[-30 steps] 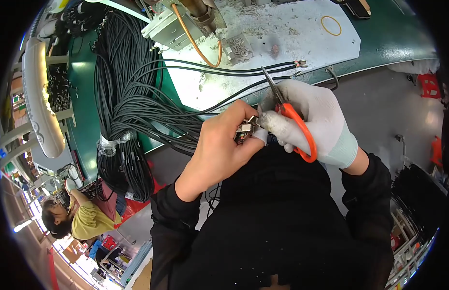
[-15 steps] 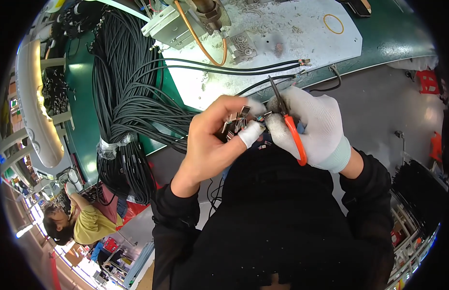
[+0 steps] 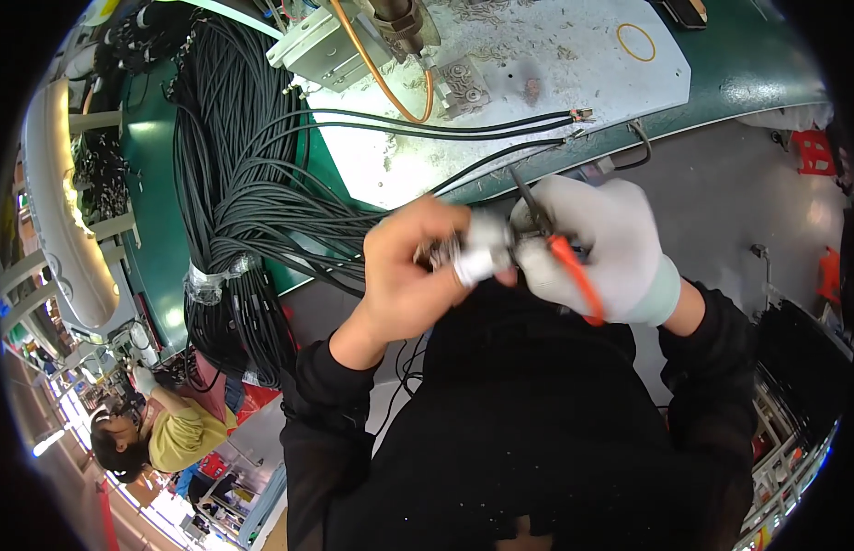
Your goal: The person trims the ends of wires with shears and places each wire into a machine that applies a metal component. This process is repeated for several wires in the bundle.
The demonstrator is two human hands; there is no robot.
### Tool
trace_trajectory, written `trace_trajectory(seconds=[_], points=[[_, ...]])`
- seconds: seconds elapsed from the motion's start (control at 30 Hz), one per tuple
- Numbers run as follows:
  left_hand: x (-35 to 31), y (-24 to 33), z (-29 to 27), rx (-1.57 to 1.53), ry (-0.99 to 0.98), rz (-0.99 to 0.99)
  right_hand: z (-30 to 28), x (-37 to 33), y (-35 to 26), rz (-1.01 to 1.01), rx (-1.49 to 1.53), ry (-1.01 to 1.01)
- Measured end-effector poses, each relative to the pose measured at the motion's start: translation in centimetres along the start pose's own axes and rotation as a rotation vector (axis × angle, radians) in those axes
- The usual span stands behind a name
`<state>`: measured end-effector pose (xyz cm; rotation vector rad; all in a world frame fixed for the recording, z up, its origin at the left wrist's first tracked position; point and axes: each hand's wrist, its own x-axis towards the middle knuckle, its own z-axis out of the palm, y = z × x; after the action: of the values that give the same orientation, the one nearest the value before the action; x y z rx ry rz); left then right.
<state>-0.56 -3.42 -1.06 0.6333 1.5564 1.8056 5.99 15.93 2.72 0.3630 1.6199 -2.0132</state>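
My left hand [image 3: 404, 275] is bare and closed around a small metal connector [image 3: 445, 253] on the end of a black cable, close to my chest. A white-taped fingertip [image 3: 482, 257] presses against it. My right hand [image 3: 601, 243] wears a white glove and grips orange-handled pliers [image 3: 565, 266], whose dark jaws point up past the connector. The two hands touch each other above my black sleeves.
A thick bundle of black cables [image 3: 234, 202], taped together, hangs over the green bench edge [image 3: 160, 230] at left. A white work surface [image 3: 537, 83] carries loose cable ends, a metal fixture with an orange hose [image 3: 381, 55] and a rubber band [image 3: 636, 41]. Another person [image 3: 169, 432] is at lower left.
Both hands have shifted slightly and blurred with motion; the left hand has turned the connector, and the pliers now sit more upright beside it.
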Motion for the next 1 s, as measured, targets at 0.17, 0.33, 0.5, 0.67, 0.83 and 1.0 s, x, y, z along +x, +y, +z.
trace_trajectory(seconds=[0.17,0.33,0.5,0.67,0.83,1.0], points=[[1.8,1.3,0.4,-0.246,0.069,-0.235,-0.4,1.6,1.2,-0.93,-1.052,0.484],[1.8,0.7,0.9,-0.134,0.265,-0.185,-0.6,1.3,0.5,-0.89,-1.235,0.626],[1.8,0.5,1.9,0.035,0.405,-0.085,0.0,0.7,0.8,-0.778,-1.389,0.609],[1.9,0.0,2.8,0.211,0.513,0.082,0.3,-0.1,1.4,-0.585,-1.051,0.415],[1.3,-0.7,2.2,0.563,0.353,0.417,1.0,-0.2,1.8,-0.424,-0.545,0.324],[1.2,0.5,2.1,0.096,0.39,0.015,0.9,0.4,2.0,-0.59,-0.757,0.4]])
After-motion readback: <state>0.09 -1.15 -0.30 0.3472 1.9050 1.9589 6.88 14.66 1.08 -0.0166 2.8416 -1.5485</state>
